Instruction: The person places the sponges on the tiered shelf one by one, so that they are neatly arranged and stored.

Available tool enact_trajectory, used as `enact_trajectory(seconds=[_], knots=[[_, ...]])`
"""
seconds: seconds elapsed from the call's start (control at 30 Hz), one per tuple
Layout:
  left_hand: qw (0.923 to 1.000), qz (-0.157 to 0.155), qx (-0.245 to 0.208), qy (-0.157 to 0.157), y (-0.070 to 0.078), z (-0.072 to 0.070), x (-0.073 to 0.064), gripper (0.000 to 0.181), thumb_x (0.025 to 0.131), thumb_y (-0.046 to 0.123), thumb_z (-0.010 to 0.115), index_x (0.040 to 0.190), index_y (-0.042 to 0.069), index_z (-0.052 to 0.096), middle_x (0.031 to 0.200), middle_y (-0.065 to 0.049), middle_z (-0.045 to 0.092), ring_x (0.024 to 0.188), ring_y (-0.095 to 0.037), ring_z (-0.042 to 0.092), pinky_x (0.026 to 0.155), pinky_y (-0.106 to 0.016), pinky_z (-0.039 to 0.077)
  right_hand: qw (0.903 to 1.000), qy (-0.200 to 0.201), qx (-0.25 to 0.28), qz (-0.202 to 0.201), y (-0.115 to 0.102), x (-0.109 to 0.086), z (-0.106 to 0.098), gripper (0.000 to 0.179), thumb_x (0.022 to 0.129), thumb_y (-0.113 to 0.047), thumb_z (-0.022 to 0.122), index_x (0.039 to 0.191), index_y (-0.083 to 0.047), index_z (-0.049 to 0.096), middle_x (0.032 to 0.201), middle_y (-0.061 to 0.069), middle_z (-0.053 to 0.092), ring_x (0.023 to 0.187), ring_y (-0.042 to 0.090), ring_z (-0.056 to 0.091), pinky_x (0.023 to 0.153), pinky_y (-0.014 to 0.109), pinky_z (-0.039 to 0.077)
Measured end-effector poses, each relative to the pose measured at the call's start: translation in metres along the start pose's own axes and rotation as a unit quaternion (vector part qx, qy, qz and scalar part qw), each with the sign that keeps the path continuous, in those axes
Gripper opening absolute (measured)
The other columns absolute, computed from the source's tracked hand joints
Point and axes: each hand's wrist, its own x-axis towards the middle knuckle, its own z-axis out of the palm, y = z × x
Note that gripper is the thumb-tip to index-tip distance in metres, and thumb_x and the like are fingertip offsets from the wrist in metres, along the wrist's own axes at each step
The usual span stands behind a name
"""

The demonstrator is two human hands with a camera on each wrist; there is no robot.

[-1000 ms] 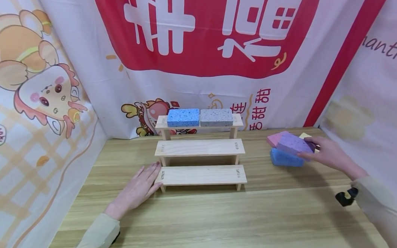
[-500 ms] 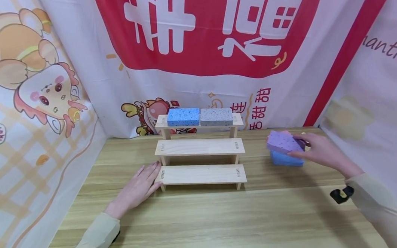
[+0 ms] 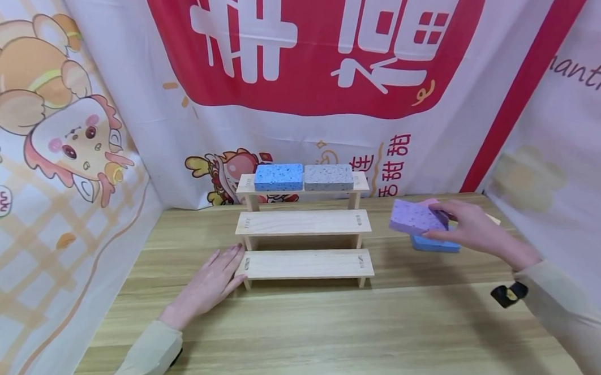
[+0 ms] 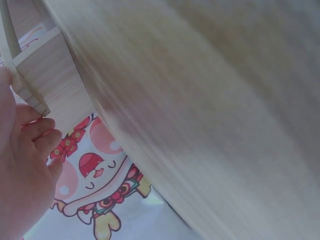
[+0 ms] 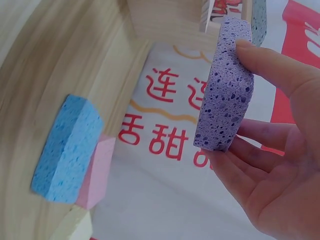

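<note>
My right hand [image 3: 468, 227] pinches a purple sponge [image 3: 418, 216] between thumb and fingers, in the air to the right of the shelf. The right wrist view shows the same purple sponge [image 5: 225, 87] well off the table. Beneath and behind it lie a blue sponge [image 3: 438, 243], a pink sponge [image 5: 97, 172] and a pale yellow sponge [image 5: 75, 226]. My left hand [image 3: 208, 280] lies with straight fingers against the left end of a three-step wooden shelf [image 3: 302, 222]. On the top step sit a speckled blue sponge [image 3: 278, 177] and a grey sponge [image 3: 328, 177] side by side.
The wood-grain table [image 3: 308, 334] holds the shelf near its back. Printed cloth walls enclose it: a red and white back cloth [image 3: 296, 108], a left cloth [image 3: 38, 235] with cartoons, and a right cloth [image 3: 575, 173]. The middle and bottom steps hold nothing.
My right hand has carried the purple sponge leftward from over the sponge pile toward the shelf. My left hand has stayed at the shelf's left end.
</note>
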Motion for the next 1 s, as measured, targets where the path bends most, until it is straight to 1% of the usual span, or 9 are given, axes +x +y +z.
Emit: enact_trajectory(seconds=[0.17, 0.33, 0.5, 0.57, 0.73, 0.9, 1.0], knots=[[1.0, 0.002, 0.004, 0.001, 0.0, 0.0, 0.0, 0.067, 0.102, 0.041, 0.05, 0.152, -0.001, 0.033, 0.159, -0.019, 0.036, 0.146, -0.034, 0.039, 0.124, -0.053, 0.024, 0.9998, 0.008, 0.001, -0.019, -0.007, 0.002, 0.0, 0.069, 0.08, -0.04, 0.081, 0.137, -0.008, 0.058, 0.131, 0.02, 0.064, 0.108, 0.033, 0.065, 0.093, 0.057, 0.056], [1.0, 0.003, 0.009, 0.003, 0.0, 0.0, 0.001, 0.068, 0.102, 0.041, 0.05, 0.152, -0.001, 0.033, 0.159, -0.018, 0.035, 0.146, -0.034, 0.039, 0.124, -0.053, 0.024, 0.9991, 0.014, -0.006, -0.039, -0.016, 0.003, 0.0, 0.069, 0.079, -0.041, 0.082, 0.134, -0.004, 0.06, 0.128, 0.019, 0.066, 0.106, 0.031, 0.064, 0.091, 0.054, 0.055], [1.0, 0.003, 0.007, 0.003, 0.0, -0.001, 0.001, 0.067, 0.102, 0.041, 0.05, 0.152, -0.001, 0.033, 0.159, -0.018, 0.036, 0.146, -0.034, 0.039, 0.124, -0.053, 0.024, 0.9993, 0.002, 0.0, -0.037, -0.025, 0.007, 0.002, 0.073, 0.079, -0.044, 0.081, 0.134, -0.001, 0.059, 0.128, 0.02, 0.066, 0.111, 0.032, 0.064, 0.095, 0.055, 0.055], [1.0, 0.002, 0.005, 0.003, 0.0, 0.0, 0.001, 0.067, 0.102, 0.041, 0.05, 0.152, -0.001, 0.034, 0.159, -0.018, 0.036, 0.146, -0.033, 0.039, 0.125, -0.053, 0.024, 0.9995, -0.006, 0.003, -0.032, -0.029, 0.009, 0.003, 0.074, 0.08, -0.045, 0.081, 0.135, -0.001, 0.058, 0.129, 0.02, 0.065, 0.11, 0.032, 0.063, 0.094, 0.055, 0.055], [1.0, 0.002, 0.009, 0.002, 0.0, 0.001, 0.001, 0.068, 0.102, 0.042, 0.05, 0.152, -0.001, 0.034, 0.159, -0.018, 0.036, 0.146, -0.033, 0.038, 0.125, -0.053, 0.024, 0.9989, -0.01, 0.008, -0.045, -0.038, 0.015, 0.007, 0.073, 0.08, -0.043, 0.081, 0.136, -0.001, 0.058, 0.129, 0.021, 0.064, 0.11, 0.032, 0.062, 0.092, 0.054, 0.056], [0.9999, 0.003, 0.01, 0.004, 0.001, 0.001, 0.0, 0.067, 0.102, 0.041, 0.05, 0.152, -0.001, 0.034, 0.158, -0.018, 0.037, 0.146, -0.034, 0.039, 0.124, -0.053, 0.024, 0.9984, -0.018, 0.017, -0.05, -0.047, 0.024, 0.011, 0.073, 0.08, -0.041, 0.081, 0.137, -0.003, 0.057, 0.133, 0.02, 0.063, 0.115, 0.034, 0.061, 0.093, 0.055, 0.055], [0.9999, 0.003, 0.009, 0.008, 0.001, 0.0, -0.001, 0.067, 0.102, 0.041, 0.05, 0.152, -0.002, 0.034, 0.158, -0.019, 0.037, 0.146, -0.034, 0.039, 0.124, -0.053, 0.024, 0.9986, -0.025, 0.003, -0.046, -0.052, 0.03, 0.014, 0.075, 0.08, -0.047, 0.08, 0.139, -0.006, 0.057, 0.134, 0.018, 0.063, 0.113, 0.03, 0.063, 0.092, 0.052, 0.057]])
